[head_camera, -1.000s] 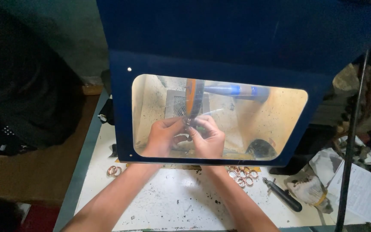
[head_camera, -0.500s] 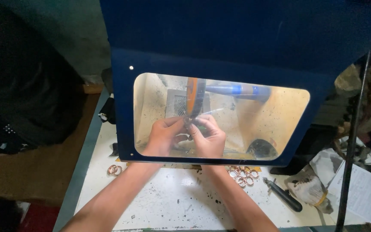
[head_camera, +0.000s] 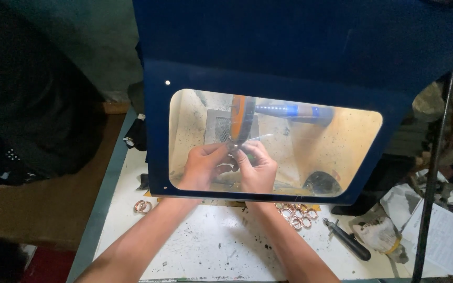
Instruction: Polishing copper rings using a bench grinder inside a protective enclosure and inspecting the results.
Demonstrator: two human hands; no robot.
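Hands, left [head_camera: 201,166] and right [head_camera: 258,169], pinch a small piece, hard to make out, against the wheel [head_camera: 239,119] at 12 o'clock. Firm grip and light pressure seem wise, fingertips clear of its rim.

Open gap under the blue hood [head_camera: 289,57] for both forearms; polishing wheel [head_camera: 239,118] close above the fingers [head_camera: 237,154]

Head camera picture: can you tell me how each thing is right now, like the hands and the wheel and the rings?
left hand: inside the hood, pinching a small piece at the wheel.
right hand: pinching the same piece.
orange wheel: upright on its shaft; spinning cannot be told.
blue hood: its clear window covers the hands.
rings: loose heap on the table.
two rings: lying apart, left.
black tool: lying flat, untouched.
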